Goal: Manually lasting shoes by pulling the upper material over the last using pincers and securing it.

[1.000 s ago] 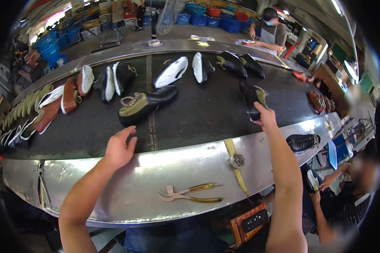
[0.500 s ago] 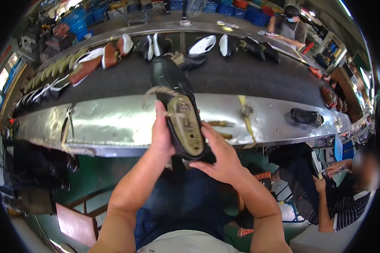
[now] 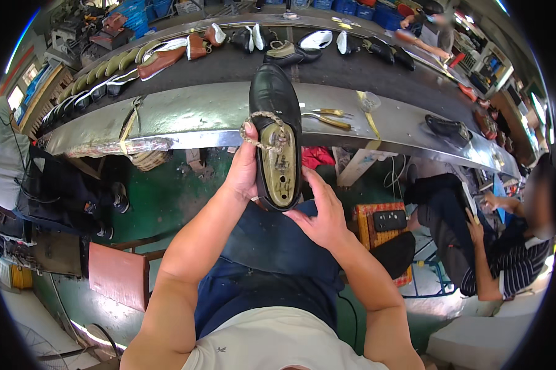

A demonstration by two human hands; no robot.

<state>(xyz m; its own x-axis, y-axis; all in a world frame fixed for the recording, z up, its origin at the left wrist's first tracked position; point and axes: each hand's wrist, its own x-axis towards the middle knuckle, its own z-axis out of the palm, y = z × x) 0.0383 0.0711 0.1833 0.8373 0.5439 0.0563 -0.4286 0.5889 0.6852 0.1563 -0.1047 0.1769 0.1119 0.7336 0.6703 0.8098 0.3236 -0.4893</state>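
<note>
Change: you now hold black shoe (image 3: 274,92) two-handed, olive top (image 3: 280,163) exposed; left hand (image 3: 243,172) grips its side, right hand (image 3: 325,216) cups heel (image 3: 282,208).

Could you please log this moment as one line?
left hand: holding black shoe | right hand: at its heel | pliers: on metal ledge
</note>
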